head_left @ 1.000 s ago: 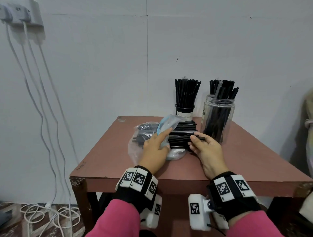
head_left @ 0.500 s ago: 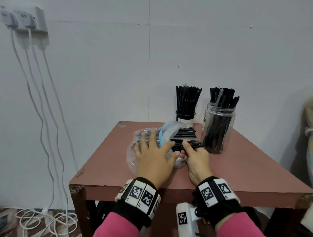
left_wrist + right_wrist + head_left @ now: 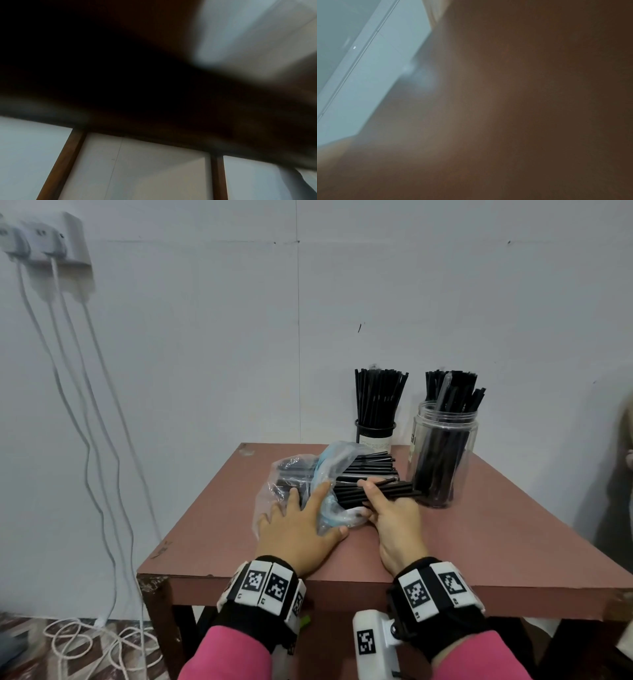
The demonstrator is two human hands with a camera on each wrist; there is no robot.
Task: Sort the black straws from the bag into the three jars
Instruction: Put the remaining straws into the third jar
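Note:
A clear plastic bag (image 3: 291, 474) of black straws lies on the brown table (image 3: 479, 542). My left hand (image 3: 301, 518) lies flat on the bag with straight fingers, pressing it down. My right hand (image 3: 383, 501) grips a bundle of black straws (image 3: 363, 491) that sticks out of the bag's mouth to the right. Behind stand a small dark jar (image 3: 375, 433) and a clear jar (image 3: 442, 453), both holding upright black straws. I see only two jars. Both wrist views are dark and blurred.
White cables (image 3: 85, 422) hang from wall sockets (image 3: 41, 237) at the left and coil on the floor. The table's front edge (image 3: 342, 583) is just under my wrists. The clear jar stands close to the straw tips at the right.
My left hand went from pinching the bag's mouth to lying flat on the bag. My right hand moved in towards the bag's mouth and closed round the straws.

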